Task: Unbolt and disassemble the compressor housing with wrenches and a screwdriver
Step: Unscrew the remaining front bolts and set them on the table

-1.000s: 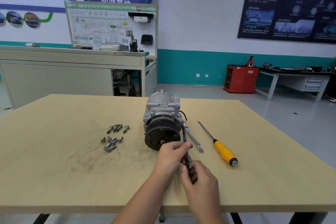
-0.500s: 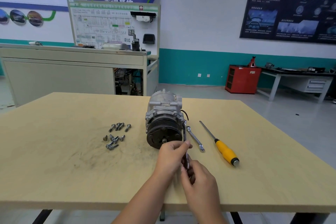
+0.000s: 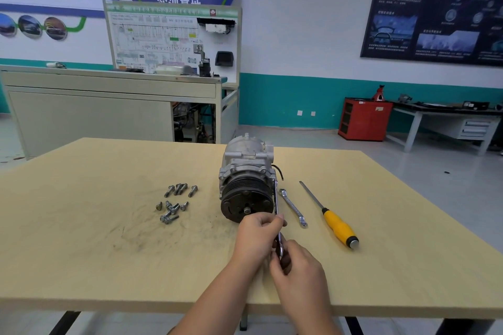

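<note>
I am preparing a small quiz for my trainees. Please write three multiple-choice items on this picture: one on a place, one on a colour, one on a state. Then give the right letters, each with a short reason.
1. Where do the loose bolts lie?
A) left of the compressor
B) behind it
C) on top of it

2. What colour is the handle of the screwdriver?
A) red
B) yellow
C) green

3. How is the wrench that reaches up to the compressor held?
A) it lies free
B) one hand holds it
C) both hands hold it

Answers:
1 A, since the bolts are scattered on the tabletop to the compressor's left.
2 B, since the handle is yellow with a black collar.
3 C, since the left hand pinches the shaft and the right hand grips the near end.
</note>
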